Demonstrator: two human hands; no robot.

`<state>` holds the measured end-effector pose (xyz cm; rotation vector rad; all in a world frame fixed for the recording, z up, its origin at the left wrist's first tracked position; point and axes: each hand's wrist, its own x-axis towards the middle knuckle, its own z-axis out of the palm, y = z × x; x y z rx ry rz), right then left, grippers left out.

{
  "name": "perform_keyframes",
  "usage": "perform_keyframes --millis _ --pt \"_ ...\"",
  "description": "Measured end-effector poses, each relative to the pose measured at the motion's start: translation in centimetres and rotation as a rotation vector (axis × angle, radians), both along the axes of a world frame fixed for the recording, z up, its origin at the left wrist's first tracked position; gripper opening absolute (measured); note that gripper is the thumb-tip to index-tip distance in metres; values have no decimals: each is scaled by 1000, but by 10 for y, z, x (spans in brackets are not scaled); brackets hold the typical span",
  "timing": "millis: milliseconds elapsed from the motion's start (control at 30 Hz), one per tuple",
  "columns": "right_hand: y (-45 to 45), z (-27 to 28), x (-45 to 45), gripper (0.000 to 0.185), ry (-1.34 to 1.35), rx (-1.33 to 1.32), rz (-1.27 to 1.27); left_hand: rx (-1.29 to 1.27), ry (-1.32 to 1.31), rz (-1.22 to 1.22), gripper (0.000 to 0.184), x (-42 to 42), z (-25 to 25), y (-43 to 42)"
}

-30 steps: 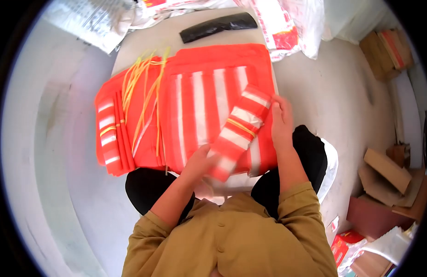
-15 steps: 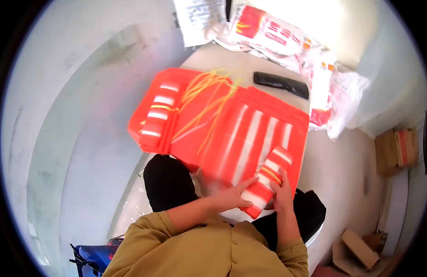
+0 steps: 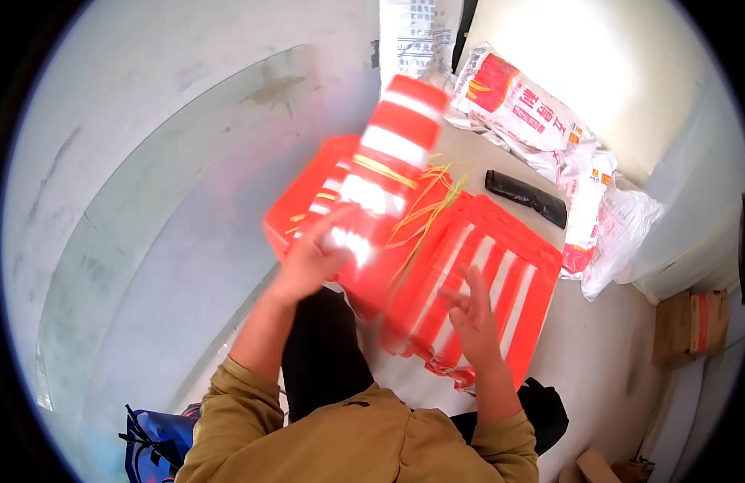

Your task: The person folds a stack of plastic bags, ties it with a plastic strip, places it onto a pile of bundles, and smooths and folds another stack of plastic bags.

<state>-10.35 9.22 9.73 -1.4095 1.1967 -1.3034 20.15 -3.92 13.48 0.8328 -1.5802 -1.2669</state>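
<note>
1. Place is looking like a small workroom or storeroom; views aren't settling which.
2. Desk [image 3: 471, 153] is carrying a thick red-and-white striped stack [image 3: 513, 278], plastic-looking, so bulk goods are showing.
3. Loose yellow ties [image 3: 455, 191] are lying beside it; a striped bundle [image 3: 392, 149] is wearing a yellow band.
4. Black roll [image 3: 525, 199] is resting nearby; printed sacks [image 3: 524, 101] are crowding the far edge.
5. Cardboard boxes [image 3: 690, 330] are sitting at right, on plain pale floor [image 3: 598, 346].

A brown cardboard box [image 3: 672, 332] stands on the floor [image 3: 599, 354].
</note>
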Motion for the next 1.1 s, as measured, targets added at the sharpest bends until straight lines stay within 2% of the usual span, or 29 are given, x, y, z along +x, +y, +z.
perform_keyframes --millis 67,167,267,300,367,400,467,500,567,600,700,767,800,867,967,1067,1100 --pt "8 -49 -15 77 69 135 -74 36 37 19 74 26 -7 -27" --pt "34 -90 -38 71 102 318 -226 266 -118 154 72 64 -66 -70" --pt "63 -135 -77 65 141 335 -358 388 -374 219 66 75 -85 -78" --pt "70 -145 -88 63 162 318 -393 386 -331 220 66 74 -89 -80" --pt "82 -132 -94 57 60 370 -440 386 -244 228 65 74 -98 -82" --pt "87 -125 -96 54 10 397 -461 339 -281 228 65 75 -102 -83" --pt "92 -126 -103 51 137 418 -523 244 -354 231 64 77 -108 -85" --pt "94 -126 -107 50 200 427 -553 194 -518 284 65 76 -107 -86" --pt "95 -134 -114 52 524 235 -589 85 -844 382 67 70 -105 -88" --pt "96 -136 -117 53 683 136 -603 37 -893 439 69 62 -99 -83" --pt "84 -110 -107 63 1276 215 -554 -140 -1095 533 73 34 -77 -67" --pt "85 -123 -112 72 1395 307 -425 -302 -1301 506 72 16 -70 -60" --pt "85 -128 -111 72 1328 394 -361 -371 -1238 477 73 6 -72 -57" --pt "86 -131 -111 70 1328 363 -389 -503 -1104 414 74 -13 -80 -49" --pt "83 -129 -109 68 1329 333 -406 -606 -924 23 76 -55 -109 -21" --pt "84 -129 -111 67 1311 339 -413 -705 -943 -333 74 -96 -125 -3" --pt "85 -128 -111 67 1302 347 -407 -683 -926 -353 74 -105 -131 0"
